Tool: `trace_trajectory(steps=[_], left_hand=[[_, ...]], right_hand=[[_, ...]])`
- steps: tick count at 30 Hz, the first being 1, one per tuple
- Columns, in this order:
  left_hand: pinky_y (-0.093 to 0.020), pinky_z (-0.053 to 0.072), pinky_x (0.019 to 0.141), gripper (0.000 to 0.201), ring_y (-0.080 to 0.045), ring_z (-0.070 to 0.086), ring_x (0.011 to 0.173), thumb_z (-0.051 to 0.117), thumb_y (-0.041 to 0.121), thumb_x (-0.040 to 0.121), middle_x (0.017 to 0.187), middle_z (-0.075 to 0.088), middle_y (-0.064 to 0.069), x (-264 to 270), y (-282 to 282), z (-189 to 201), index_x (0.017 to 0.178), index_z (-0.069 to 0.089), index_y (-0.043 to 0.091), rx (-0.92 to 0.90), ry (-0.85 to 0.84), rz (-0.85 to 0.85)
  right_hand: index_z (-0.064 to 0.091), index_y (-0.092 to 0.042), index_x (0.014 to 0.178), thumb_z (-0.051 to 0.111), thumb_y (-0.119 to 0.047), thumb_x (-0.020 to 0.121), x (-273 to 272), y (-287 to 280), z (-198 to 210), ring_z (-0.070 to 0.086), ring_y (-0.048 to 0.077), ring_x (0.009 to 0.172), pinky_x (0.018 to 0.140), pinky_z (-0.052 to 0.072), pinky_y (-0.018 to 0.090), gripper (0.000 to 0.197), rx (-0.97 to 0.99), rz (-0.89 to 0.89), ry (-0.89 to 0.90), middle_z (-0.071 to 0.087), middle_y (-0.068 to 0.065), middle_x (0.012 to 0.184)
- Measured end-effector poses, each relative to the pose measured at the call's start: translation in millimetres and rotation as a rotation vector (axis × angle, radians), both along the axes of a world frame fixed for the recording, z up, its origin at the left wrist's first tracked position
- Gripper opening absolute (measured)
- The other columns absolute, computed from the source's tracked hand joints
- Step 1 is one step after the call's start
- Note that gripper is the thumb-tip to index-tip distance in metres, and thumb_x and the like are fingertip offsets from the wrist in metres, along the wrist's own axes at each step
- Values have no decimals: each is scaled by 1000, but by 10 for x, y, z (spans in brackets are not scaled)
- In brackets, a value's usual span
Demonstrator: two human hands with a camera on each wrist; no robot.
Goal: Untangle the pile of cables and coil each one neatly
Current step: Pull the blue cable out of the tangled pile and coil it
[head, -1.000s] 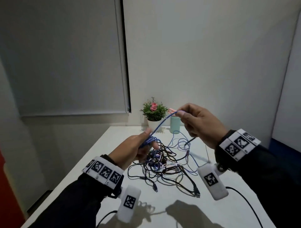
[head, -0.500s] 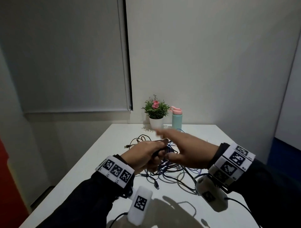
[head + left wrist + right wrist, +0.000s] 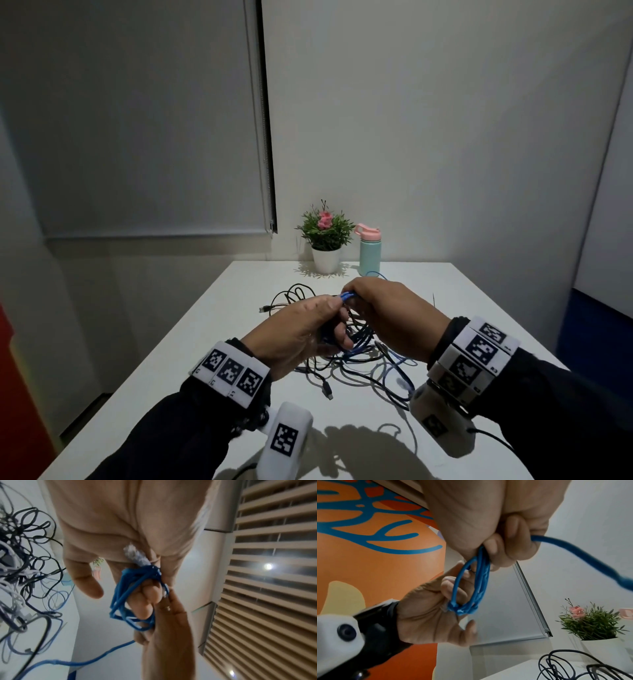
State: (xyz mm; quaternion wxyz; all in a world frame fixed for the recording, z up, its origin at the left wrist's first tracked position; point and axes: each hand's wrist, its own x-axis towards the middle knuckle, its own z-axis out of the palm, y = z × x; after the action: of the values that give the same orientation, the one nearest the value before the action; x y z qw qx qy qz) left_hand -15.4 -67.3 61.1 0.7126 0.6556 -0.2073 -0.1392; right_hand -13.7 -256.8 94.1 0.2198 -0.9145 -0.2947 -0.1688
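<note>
A blue cable [image 3: 346,296] is wound in several small loops round the fingers of my left hand [image 3: 337,325], which grips the coil [image 3: 135,596] above the table. My right hand [image 3: 356,301] sits right against it and pinches the same blue cable [image 3: 471,585] at the top of the loops. The free length of that blue cable [image 3: 582,555] trails away from my right hand. Below and beyond both hands, the tangled pile of black, white and blue cables [image 3: 363,363] lies on the white table [image 3: 479,308]. A pale plug end [image 3: 135,555] lies against my left palm.
A potted plant [image 3: 325,236] and a mint bottle with a pink lid [image 3: 370,251] stand at the table's far edge by the wall. Loose black loops [image 3: 294,296] spread to the pile's far left. Wrist camera units [image 3: 284,442] hang below both wrists.
My right hand, which held the blue cable stretched up near the bottle, has come down and met my left hand at the coil. Both hands sit lower over the pile.
</note>
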Motion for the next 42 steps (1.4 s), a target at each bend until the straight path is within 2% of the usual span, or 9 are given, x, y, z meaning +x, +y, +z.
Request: trace_trajectory(steps=[5, 10, 17, 23, 29, 32, 36, 38, 42], left_hand=[[-19, 32, 46, 30, -9, 37, 52, 49, 39, 103, 63, 38, 4, -72, 84, -4, 81, 57, 19, -45, 94, 66], [-20, 13, 44, 38, -10, 20, 47, 44, 34, 104, 56, 29, 8, -67, 146, -25, 68, 50, 23, 182, 1, 231], [-32, 31, 54, 19, -14, 35, 54, 50, 28, 77, 59, 42, 4, -217, -210, 106, 62, 45, 17, 432, -339, 191], [-37, 41, 63, 22, -11, 47, 61, 50, 34, 89, 66, 55, 2, -174, -150, 170, 78, 54, 16, 647, -658, 398], [-21, 48, 77, 20, -6, 62, 88, 52, 28, 102, 98, 64, 9, -70, -112, 116, 122, 48, 26, 578, -615, 478], [-21, 41, 64, 9, -7, 55, 74, 50, 30, 103, 85, 59, 9, -28, -109, 129, 99, 53, 23, 578, -615, 492], [-34, 39, 63, 23, -17, 45, 62, 48, 32, 104, 73, 52, 0, 85, -102, 98, 88, 48, 16, 500, -436, 539], [-36, 38, 63, 24, -19, 44, 60, 48, 32, 104, 71, 50, -2, 114, -132, 50, 86, 48, 15, 424, -335, 542], [-22, 32, 43, 22, -8, 38, 46, 48, 27, 105, 60, 43, 6, 81, -264, -40, 103, 54, 5, 73, -72, 414]], right_hand=[[63, -19, 104, 53, -40, 98, -25, -79, -30, 55, 13, 82, 75, 45, 30, 24, -30, 66, -65, 61, -5, 90], [70, -20, 98, 59, -34, 96, 27, -388, 247, 58, 2, 78, 68, 42, 17, 18, 84, 160, 31, 64, -10, 83], [74, -15, 95, 62, -20, 96, 207, -255, 141, 49, -5, 50, 49, 35, 7, 14, 486, 22, 191, 60, -20, 57], [71, -20, 76, 63, -16, 93, 201, -219, -102, 32, 5, 40, 41, 27, 19, 20, 378, 53, 559, 46, -10, 47], [71, -19, 82, 63, -20, 95, 208, -228, -43, 44, -5, 37, 39, 32, 7, 15, 237, 56, 477, 51, -19, 42], [72, -21, 88, 62, -21, 96, 231, -257, 16, 50, -8, 47, 47, 35, 6, 12, 226, 53, 435, 57, -22, 51], [65, -22, 119, 61, -26, 95, 185, -275, 49, 52, 7, 99, 89, 42, 22, 25, 160, -81, -41, 54, -9, 107], [70, -21, 105, 64, -26, 93, 53, -195, 70, 50, 4, 90, 82, 41, 19, 15, 206, 5, -249, 55, -7, 100], [73, -21, 97, 65, -31, 90, -92, -17, 1, 46, 4, 74, 68, 35, 18, 15, 14, 45, -148, 53, -4, 91]])
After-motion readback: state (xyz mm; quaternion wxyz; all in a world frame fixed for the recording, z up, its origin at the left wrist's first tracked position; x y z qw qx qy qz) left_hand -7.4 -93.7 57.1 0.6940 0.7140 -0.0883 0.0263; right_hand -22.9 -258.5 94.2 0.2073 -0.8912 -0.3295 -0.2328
